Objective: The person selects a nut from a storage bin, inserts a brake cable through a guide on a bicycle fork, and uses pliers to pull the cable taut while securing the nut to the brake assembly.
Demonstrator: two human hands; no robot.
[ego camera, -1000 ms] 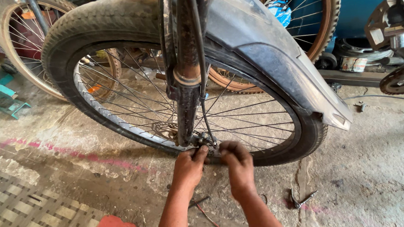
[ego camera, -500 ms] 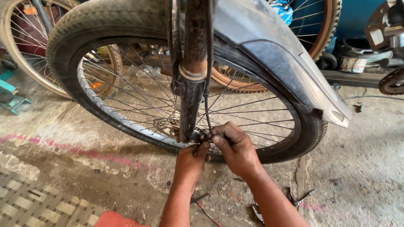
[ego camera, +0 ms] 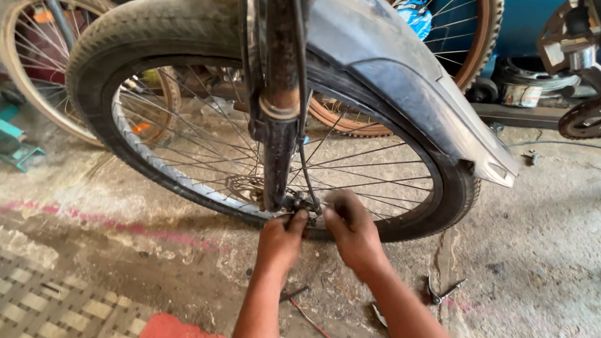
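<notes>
- Where the fork meets the hub of the bicycle wheel, the axle fitting is pinched by both hands
- The left hand is closed on it
- The right hand is curled at its other side
- Pliers are seen on the floor nearby

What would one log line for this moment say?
left hand: on wheel axle | right hand: on axle | wheel: in fork | pliers: on floor

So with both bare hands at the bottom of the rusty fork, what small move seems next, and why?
Probably keep turning the small axle fastener with the fingertips: left hand and right hand both pinch at the spoked black-tyred wheel's hub, and the pliers lie unused on the floor.
</notes>
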